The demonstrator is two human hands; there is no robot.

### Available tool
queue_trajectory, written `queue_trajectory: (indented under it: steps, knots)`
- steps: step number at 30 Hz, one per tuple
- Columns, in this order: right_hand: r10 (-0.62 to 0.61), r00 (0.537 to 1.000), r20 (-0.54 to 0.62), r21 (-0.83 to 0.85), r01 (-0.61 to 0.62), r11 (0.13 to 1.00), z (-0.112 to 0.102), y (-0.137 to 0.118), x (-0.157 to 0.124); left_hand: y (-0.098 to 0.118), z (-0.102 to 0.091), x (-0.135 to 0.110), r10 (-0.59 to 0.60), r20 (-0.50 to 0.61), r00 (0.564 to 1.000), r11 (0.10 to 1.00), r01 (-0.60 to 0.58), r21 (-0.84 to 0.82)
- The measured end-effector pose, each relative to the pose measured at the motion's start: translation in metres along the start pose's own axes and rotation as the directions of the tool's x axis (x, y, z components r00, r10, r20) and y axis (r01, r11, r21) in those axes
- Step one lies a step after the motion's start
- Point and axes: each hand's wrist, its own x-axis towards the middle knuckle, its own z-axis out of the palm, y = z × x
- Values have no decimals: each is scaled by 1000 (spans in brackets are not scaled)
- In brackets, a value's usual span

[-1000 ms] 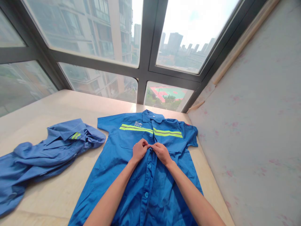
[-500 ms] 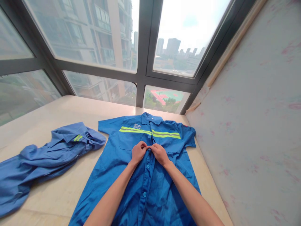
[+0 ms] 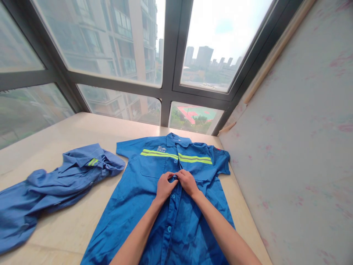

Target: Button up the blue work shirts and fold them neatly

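A blue short-sleeved work shirt lies front side up, its collar toward the window. A yellow and grey reflective stripe crosses its chest. My left hand pinches the front edge at a button in mid-chest. Close against it, my right hand also pinches the placket, fingers bent over the cloth. Below the hands, more buttons run down the front; one lower button shows plainly. My fingers partly hide the cloth between them.
To the left, a second blue garment with a small yellow stripe lies crumpled on the pale tabletop. Grey-framed windows rise behind the table. A flower-patterned wall borders the right side.
The left hand has shifted slightly right and turned, its thumb and fingers now curled around the button. The right hand stays nearly in place. The shirt lies as before.
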Motion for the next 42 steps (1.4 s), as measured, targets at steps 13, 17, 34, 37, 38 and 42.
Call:
queue_trajectory:
  steps: [13,17,34,37,38,42]
  knots:
    - [6,1000,5,-27,-6,1000,0,-2,0,2,7,-1,-63,-54,997,997,66,44]
    - [19,1000,15,0,-19,1000,2,0,0,-1,11,-3,-42,-87,995,998,45,33]
    - [44,999,-4,156,-43,987,2,4,0,-9,17,-8,103,-186,977,980,-68,186]
    - [33,999,-28,138,-28,990,3,5,-2,-6,16,-9,191,-186,964,956,-139,259]
    - [33,999,-35,143,-28,989,3,5,-2,-5,15,-10,210,-188,959,948,-153,281]
    - [37,998,-50,164,-28,986,2,5,-3,-1,15,-12,245,-224,943,919,-152,365]
